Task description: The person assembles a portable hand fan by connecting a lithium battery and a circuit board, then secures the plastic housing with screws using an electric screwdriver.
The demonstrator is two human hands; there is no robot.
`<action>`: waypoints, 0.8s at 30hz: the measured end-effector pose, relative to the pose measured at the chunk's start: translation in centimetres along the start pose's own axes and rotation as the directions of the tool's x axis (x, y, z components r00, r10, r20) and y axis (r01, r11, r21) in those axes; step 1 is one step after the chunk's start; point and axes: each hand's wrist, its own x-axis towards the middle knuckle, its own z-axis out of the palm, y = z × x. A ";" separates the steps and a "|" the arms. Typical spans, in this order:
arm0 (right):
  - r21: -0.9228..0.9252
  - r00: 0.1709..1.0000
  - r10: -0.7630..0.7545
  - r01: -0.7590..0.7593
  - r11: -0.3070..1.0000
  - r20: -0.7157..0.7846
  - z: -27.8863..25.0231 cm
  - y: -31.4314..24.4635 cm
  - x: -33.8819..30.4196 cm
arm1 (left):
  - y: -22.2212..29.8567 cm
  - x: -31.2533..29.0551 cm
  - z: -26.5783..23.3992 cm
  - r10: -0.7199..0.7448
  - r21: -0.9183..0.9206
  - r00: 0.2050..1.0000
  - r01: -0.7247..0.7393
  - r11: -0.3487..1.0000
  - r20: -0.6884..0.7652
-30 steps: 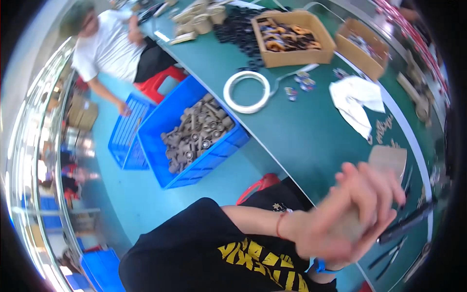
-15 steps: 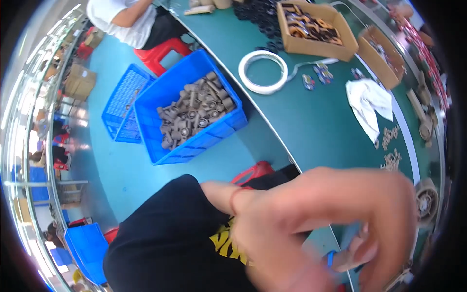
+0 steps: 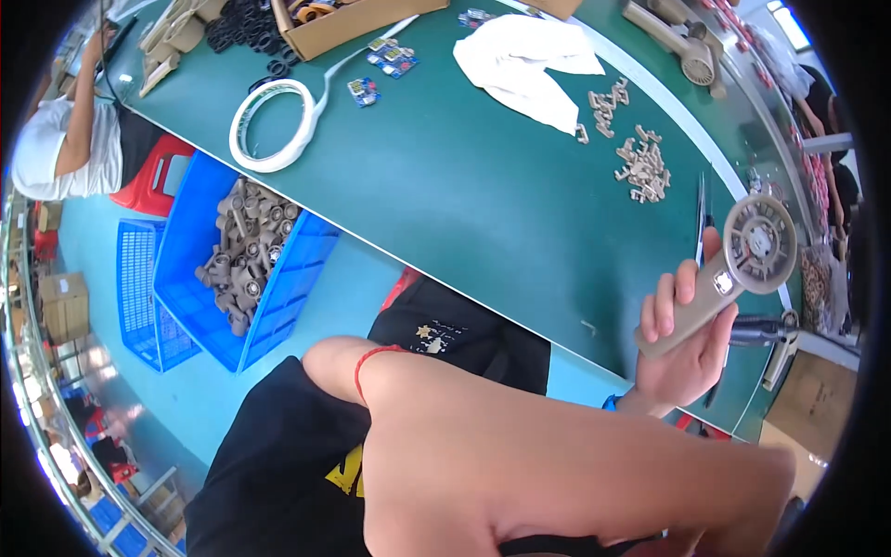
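My right hand (image 3: 682, 343), with a blue band at the wrist, is closed round the handle of a taupe handheld fan (image 3: 691, 311) above the right part of the green table. The fan's round grille faces me, tilted up to the right, and a small shiny button shows on the handle. My left hand (image 3: 557, 464), with a red string at its wrist, is raised very close to me and fills the lower middle. One finger reaches right and bends down; its fingertips are hidden, so its hold is unclear.
On the green table (image 3: 408, 195) lie a white cloth (image 3: 520, 65), small taupe parts (image 3: 645, 167), circuit boards (image 3: 390, 58) and a white tape roll (image 3: 239, 130). A blue crate (image 3: 283, 320) of taupe housings stands left. A dark cylindrical tool (image 3: 761, 330) lies beyond my right hand.
The view has swung right, so the table's things appear further left. My right hand, blurred and partly covered earlier, has risen to the right and shows the fan. My left hand has shifted downward.
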 end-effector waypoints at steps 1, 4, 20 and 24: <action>-0.028 0.999 -0.020 0.018 0.999 -0.041 0.0 -0.1 -0.1 | 0.3 0.9 -0.7 -0.016 -0.012 1.000 0.016 1.000 0.004; 0.003 0.999 -0.040 0.040 0.999 -0.034 -1.1 -0.9 -0.6 | 0.5 0.1 -1.0 -0.087 -0.073 0.996 0.089 0.993 0.034; -0.108 0.994 -0.107 0.105 0.989 -0.016 -2.3 -2.6 0.3 | 1.1 0.6 -2.7 -0.143 -0.047 0.988 0.146 0.988 0.056; 0.329 0.840 0.084 -0.299 0.896 0.536 -6.6 -8.2 -2.5 | 1.2 2.9 -2.3 -0.065 0.156 0.997 0.058 0.986 0.038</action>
